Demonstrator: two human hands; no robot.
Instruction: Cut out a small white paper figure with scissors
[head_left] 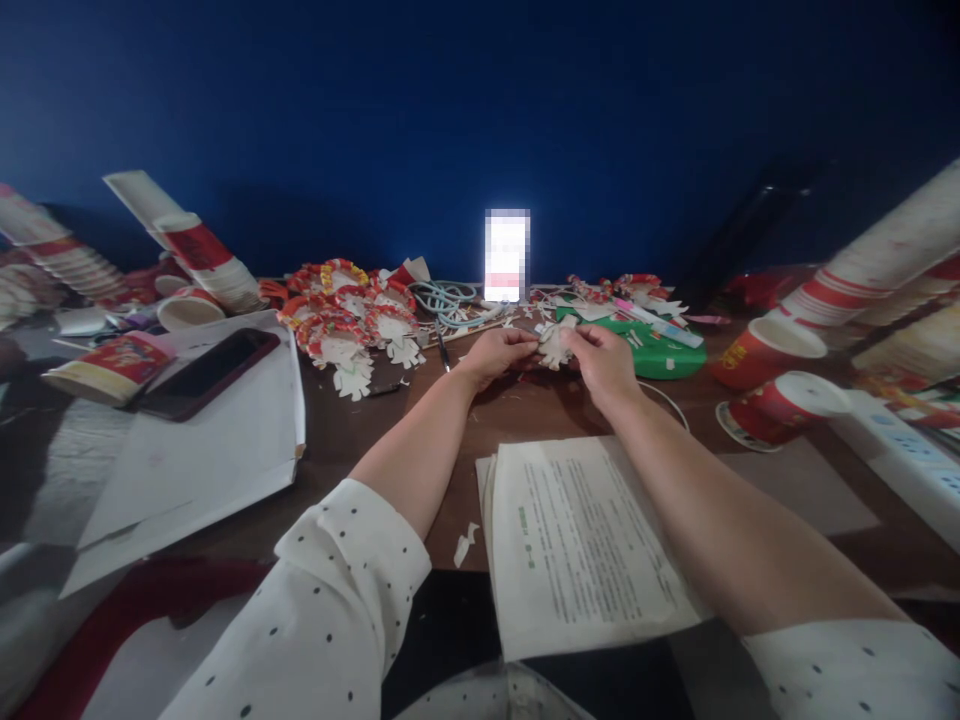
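Both my hands meet over the brown table, around a pale paper piece (556, 344) with fringed, cut edges. My right hand (602, 362) pinches its right side between thumb and fingers. At its left edge, the thumb and fingertips of my left hand (498, 357) are pressed together, also gripping the piece. Just left of my left hand lies a dark pen (442, 345). A green sheet-like item (667, 352) lies behind and right of my right hand, with coloured pens on it.
A heap of red-and-white cut paper shapes (337, 320) lies back left. Stacked paper cups (210, 265) lean beyond a dark phone (214, 372). Red cups (769, 352) stand right, near a power strip (900, 440). Printed pages (577, 540) lie in front; a lit screen (507, 255) stands behind.
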